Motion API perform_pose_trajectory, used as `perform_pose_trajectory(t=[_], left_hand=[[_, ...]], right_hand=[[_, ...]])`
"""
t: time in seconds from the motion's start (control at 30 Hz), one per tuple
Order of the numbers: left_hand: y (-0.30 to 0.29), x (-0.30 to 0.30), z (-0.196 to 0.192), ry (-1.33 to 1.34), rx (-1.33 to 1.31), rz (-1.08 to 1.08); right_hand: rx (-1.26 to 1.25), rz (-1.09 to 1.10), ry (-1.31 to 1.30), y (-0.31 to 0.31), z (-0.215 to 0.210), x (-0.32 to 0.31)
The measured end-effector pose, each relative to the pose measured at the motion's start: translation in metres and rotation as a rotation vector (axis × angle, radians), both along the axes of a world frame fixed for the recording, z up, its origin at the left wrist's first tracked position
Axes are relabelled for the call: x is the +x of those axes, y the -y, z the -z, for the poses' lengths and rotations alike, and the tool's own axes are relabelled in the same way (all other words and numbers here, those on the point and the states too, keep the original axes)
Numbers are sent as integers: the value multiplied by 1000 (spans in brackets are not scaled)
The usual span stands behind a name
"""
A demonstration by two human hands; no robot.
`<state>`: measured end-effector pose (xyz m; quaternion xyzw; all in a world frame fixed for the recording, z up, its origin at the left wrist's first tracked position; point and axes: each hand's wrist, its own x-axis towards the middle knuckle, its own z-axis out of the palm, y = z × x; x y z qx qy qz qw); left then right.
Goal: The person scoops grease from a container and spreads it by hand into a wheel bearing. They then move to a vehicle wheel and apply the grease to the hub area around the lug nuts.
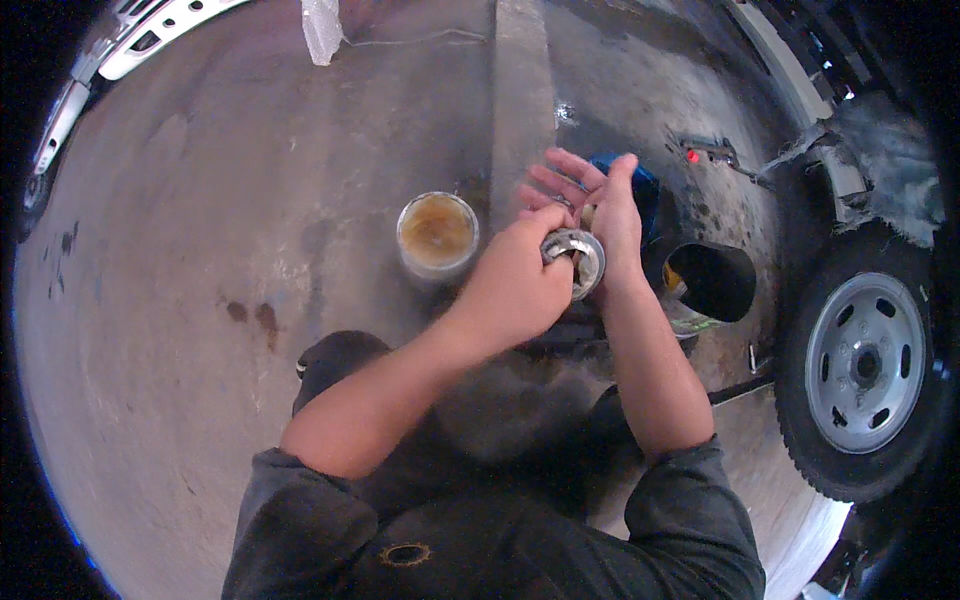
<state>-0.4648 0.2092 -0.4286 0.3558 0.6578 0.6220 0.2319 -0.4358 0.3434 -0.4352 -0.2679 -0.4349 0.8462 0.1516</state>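
Note:
My left hand [530,265] is closed round a grey metal ring, which looks like a bearing [583,268], its round opening turned up toward me. Beside it, my right hand [605,210] lies palm up with its fingers stretched out and spread. The bearing sits against the heel of the right palm. A tan smear or small piece [587,214] shows on that palm, too small to name surely. To the left of both hands stands a round tub [438,235] of brownish grease-like paste on the floor.
A tyred wheel [865,365] stands at the right below a vehicle. Closer in is a dark open-topped container [710,285], with a blue object [648,195] partly hidden behind my right hand. Clear plastic wrap [320,32] hangs at the far edge of the concrete floor [200,250].

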Motion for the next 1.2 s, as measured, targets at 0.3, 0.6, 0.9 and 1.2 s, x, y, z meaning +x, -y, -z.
perform_pose_trajectory(t=[0.3,0.6,0.9,1.2], left_hand=[[-3,-11,5,559,40,-68],[3,-17,-7,555,108,-38],[5,1,0,-198,-122,-139],[13,-5,2,184,18,-47]], right_hand=[[115,-105,-317,24,-11,2],[197,-36,-212,31,18,5],[305,69,20,33,-14,3],[-28,-6,-346,15,-6,8]])
